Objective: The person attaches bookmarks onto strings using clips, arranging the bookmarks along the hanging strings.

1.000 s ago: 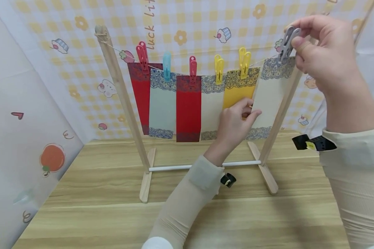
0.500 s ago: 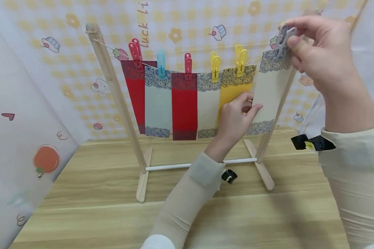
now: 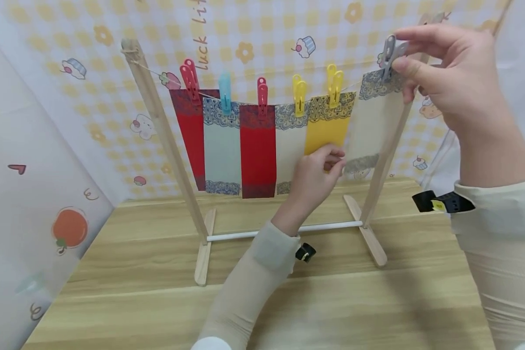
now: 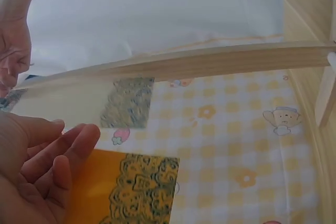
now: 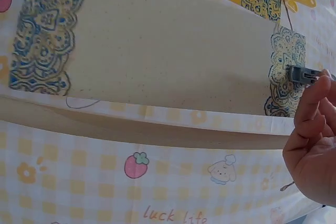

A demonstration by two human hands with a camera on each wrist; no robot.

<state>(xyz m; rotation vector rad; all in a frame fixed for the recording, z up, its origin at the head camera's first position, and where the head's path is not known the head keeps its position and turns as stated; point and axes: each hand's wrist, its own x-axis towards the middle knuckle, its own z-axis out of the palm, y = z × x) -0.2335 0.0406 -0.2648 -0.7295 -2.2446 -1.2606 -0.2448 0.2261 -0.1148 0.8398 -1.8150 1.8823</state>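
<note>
My right hand point(image 3: 461, 85) pinches the handles of a grey clothespin point(image 3: 388, 54) at the right of the line. Below it hangs a cream paper strip point(image 3: 372, 129) with patterned ends, its top edge in the clothespin's bite; the right wrist view shows this clothespin point(image 5: 303, 74) too. In front of a yellow paper strip point(image 3: 327, 132) is my left hand point(image 3: 312, 180), fingers loosely bent and holding nothing. The left wrist view shows its fingers point(image 4: 84, 142) close to the yellow strip point(image 4: 94, 187), apart from the cream strip point(image 4: 68, 103).
Red clothespins point(image 3: 262, 97), a blue clothespin point(image 3: 225, 95) and yellow clothespins point(image 3: 299, 97) hold red, pale green, cream and yellow strips on the string. The wooden frame point(image 3: 170, 141), with a white bottom bar point(image 3: 332, 227), stands on a wood-grain table point(image 3: 354, 306) before a checked cloth point(image 3: 249, 29).
My left hand has let go of the cream strip's edge and drawn back to the left. The strip's lower end has shifted and looks blurred. My right hand has stayed at the grey clothespin.
</note>
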